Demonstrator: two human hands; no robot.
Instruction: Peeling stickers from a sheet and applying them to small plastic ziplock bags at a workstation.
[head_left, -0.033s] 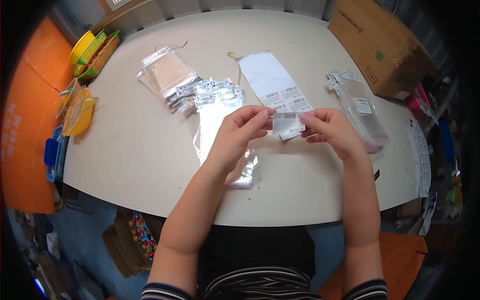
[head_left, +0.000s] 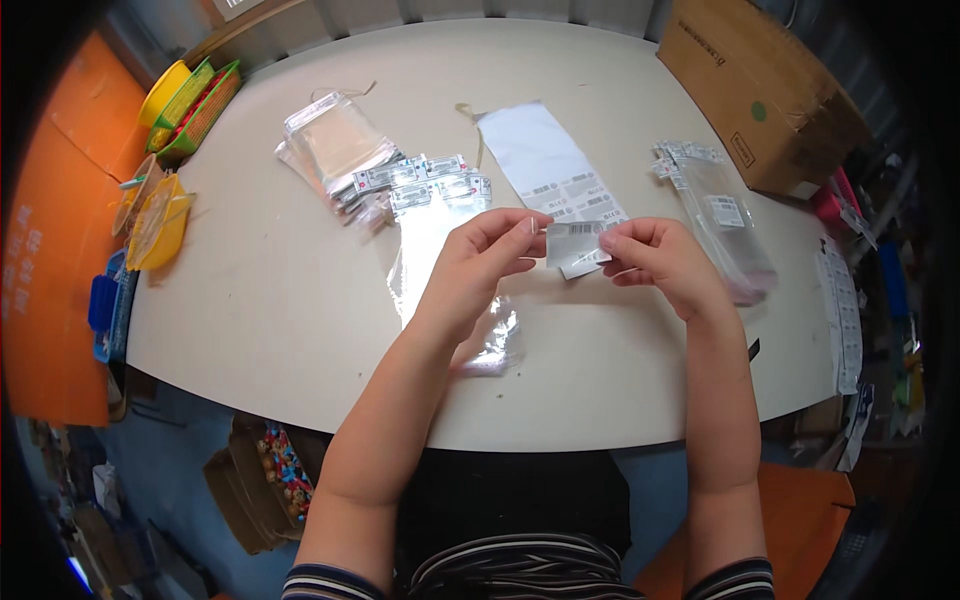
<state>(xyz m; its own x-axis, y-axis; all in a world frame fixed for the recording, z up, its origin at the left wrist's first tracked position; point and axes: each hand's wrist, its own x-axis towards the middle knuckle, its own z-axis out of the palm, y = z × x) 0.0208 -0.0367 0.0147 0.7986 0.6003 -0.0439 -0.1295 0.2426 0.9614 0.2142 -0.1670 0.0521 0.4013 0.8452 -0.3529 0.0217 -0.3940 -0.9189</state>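
Over the middle of the table, a small pale barcode label (head_left: 568,246) is held up between my two hands. The fingers of my right hand (head_left: 660,262) pinch its right edge. My left hand (head_left: 487,255) is closed, thumb against fingers, at the label's left edge. Behind the label lies a white sheet of labels (head_left: 535,150), its near end printed with rows of barcodes. Beneath and beside my left forearm are clear plastic bags (head_left: 425,245) with printed silvery headers. To the right, a stack of clear bags (head_left: 708,215) has a label on its top bag.
Another pile of bags (head_left: 340,140) lies at the far left. A large cardboard box (head_left: 755,95) stands at the back right. Yellow and green baskets (head_left: 195,115) and a blue one (head_left: 112,305) line the left edge. A carton of colourful small items (head_left: 250,490) is below the table.
The label has tilted slightly, and a bright reflection now crosses it. Both hands stay in nearly the same place.
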